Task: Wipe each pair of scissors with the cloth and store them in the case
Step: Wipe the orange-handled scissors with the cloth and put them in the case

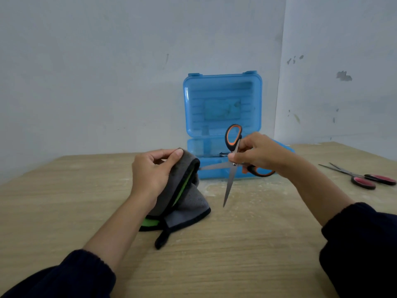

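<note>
Orange-black scissors (235,160), grey-green cloth (184,190), blue case (222,108)

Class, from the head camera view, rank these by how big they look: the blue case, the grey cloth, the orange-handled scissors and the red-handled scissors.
1. blue case, lid open
2. grey cloth
3. orange-handled scissors, blades spread
4. red-handled scissors

The two pairs of scissors sit at different distances from the camera, so their order is unsure.

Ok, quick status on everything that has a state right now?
Case: open, lid upright.
Orange-handled scissors: blades spread, one blade tip in the cloth fold.
Cloth: folded, partly lifted off the table.
Red-handled scissors: lying on the table, nearly closed.
Left hand: grips cloth.
Right hand: holds orange-handled scissors.
</note>
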`<state>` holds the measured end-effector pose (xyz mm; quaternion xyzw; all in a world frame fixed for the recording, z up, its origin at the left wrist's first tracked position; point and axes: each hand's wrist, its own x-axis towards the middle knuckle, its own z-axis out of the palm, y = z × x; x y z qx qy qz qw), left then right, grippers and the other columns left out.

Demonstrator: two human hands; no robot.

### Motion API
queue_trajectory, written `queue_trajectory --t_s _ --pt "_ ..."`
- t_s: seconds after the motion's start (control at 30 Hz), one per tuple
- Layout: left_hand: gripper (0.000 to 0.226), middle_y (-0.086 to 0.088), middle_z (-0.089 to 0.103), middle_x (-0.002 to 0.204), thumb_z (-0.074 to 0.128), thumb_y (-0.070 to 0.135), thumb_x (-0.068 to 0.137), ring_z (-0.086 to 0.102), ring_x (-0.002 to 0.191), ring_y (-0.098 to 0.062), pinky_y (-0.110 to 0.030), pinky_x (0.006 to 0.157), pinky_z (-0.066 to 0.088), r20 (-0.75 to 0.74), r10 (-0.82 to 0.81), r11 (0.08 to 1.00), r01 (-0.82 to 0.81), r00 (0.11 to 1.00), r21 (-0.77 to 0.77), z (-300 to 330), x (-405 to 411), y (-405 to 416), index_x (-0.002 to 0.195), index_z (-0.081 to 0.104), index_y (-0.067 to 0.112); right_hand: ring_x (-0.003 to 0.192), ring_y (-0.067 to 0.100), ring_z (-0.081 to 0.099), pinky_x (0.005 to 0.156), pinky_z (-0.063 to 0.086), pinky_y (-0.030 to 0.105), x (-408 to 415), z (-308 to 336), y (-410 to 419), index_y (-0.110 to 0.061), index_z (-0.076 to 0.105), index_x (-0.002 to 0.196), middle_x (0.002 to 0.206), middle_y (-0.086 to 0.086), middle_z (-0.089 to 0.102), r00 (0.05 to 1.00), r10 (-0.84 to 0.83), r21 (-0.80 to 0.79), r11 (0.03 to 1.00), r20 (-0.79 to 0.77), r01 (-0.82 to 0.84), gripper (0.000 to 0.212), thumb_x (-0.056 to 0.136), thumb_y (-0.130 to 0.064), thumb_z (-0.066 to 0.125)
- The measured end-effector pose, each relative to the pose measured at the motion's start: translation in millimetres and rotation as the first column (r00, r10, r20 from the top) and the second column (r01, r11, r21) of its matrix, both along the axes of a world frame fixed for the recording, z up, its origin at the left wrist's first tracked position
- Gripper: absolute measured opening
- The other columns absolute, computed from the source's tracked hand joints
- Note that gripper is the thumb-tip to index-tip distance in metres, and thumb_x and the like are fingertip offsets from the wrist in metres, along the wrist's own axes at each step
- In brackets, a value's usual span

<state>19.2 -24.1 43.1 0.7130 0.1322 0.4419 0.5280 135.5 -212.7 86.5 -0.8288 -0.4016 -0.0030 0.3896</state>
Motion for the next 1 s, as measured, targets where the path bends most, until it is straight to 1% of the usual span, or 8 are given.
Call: queue_trajectory --t_s 0.1,0.17,0.27,0.4,0.57,0.73,0.9,1.0 --pt "0.004 -0.010 0.067 0.066 0.073 0.034 0.073 0.050 0.063 -0.018 -0.031 0.065 0.044 -0.028 -0.058 0.997 0.059 0.998 0.051 -1.3 3.2 -6.2 0.071 0.074 0.030 0.045 0.004 0.061 0.044 0.042 0.011 -5.4 0.1 4.4 -0.004 0.064 0.070 0.045 -0.008 0.059 0.998 0.049 -0.002 0.999 0.027 -0.049 0.020 0.083 -0.019 0.067" --pt "0.003 0.004 0.067 0.059 0.073 0.035 0.073 0.046 0.060 -0.021 -0.032 0.061 0.042 -0.055 -0.102 0.986 0.108 0.993 0.124 -1.1 4.3 -12.2 0.072 0.075 0.032 0.045 0.004 0.062 0.045 0.042 0.012 -9.7 -3.6 11.4 -0.004 0.064 0.069 0.044 -0.010 0.060 0.996 0.086 0.017 0.996 0.028 -0.086 0.019 0.082 -0.018 0.067" --pt "0.013 0.001 0.073 0.070 0.071 0.046 0.069 0.056 0.059 -0.026 -0.042 0.067 0.052 -0.132 -0.088 0.961 0.119 0.987 0.249 0.8 4.2 -17.9 0.078 0.074 0.036 0.049 0.006 0.064 0.051 0.048 0.015 -14.1 -8.6 20.3 0.000 0.067 0.072 0.056 -0.004 0.065 0.992 0.122 0.075 0.989 0.041 -0.125 0.021 0.081 -0.019 0.069" --pt "0.026 0.016 0.068 0.074 0.066 0.054 0.062 0.060 0.062 -0.001 -0.049 0.082 0.051 -0.129 0.051 0.911 0.007 0.990 0.412 7.4 -2.0 -16.5 0.083 0.065 0.039 0.058 0.013 0.066 0.055 0.050 0.017 -14.6 -10.0 20.0 0.002 0.068 0.078 0.066 0.004 0.068 0.988 0.154 0.142 0.979 -0.032 -0.148 0.021 0.082 -0.018 0.068" --pt "0.022 0.021 0.065 0.079 0.055 0.055 0.066 0.060 0.075 -0.001 -0.054 0.087 0.042 -0.085 0.068 0.774 0.001 0.994 0.633 10.2 -11.3 -19.8 0.082 0.063 0.043 0.065 0.022 0.070 0.062 0.056 0.025 -11.2 -10.7 18.1 0.009 0.066 0.083 0.072 0.013 0.070 0.981 0.176 0.220 0.963 -0.087 -0.153 0.021 0.083 -0.012 0.066" --pt "0.022 0.039 0.063 0.080 0.054 0.066 0.059 0.062 0.080 0.006 -0.052 0.093 0.041 -0.183 0.033 0.811 0.081 0.982 0.580 6.3 -8.5 -18.5 0.076 0.063 0.055 0.060 0.017 0.064 0.067 0.054 0.034 -18.4 -19.9 28.2 -0.001 0.067 0.072 0.066 0.014 0.069 0.988 0.148 0.231 0.961 0.037 -0.153 0.013 0.081 -0.011 0.067" --pt "0.029 0.021 0.070 0.070 0.053 0.064 0.061 0.065 0.076 0.001 -0.051 0.091 0.044 -0.216 0.024 0.838 0.099 0.976 0.537 1.9 -5.6 -15.2 0.076 0.066 0.042 0.056 0.012 0.061 0.060 0.050 0.027 -22.3 -22.4 30.9 -0.006 0.067 0.068 0.060 0.008 0.066 0.985 0.106 0.241 0.961 0.135 -0.137 0.014 0.080 -0.012 0.068" --pt "0.016 0.011 0.071 0.070 0.065 0.045 0.072 0.065 0.072 -0.001 -0.034 0.086 0.049 -0.244 -0.033 0.830 0.163 0.969 0.534 3.4 -5.5 -14.0 0.073 0.069 0.030 0.054 0.018 0.066 0.057 0.052 0.025 -18.4 -16.1 24.9 -0.001 0.067 0.070 0.064 0.015 0.070 0.987 0.134 0.246 0.957 0.092 -0.153 0.014 0.080 -0.010 0.068"
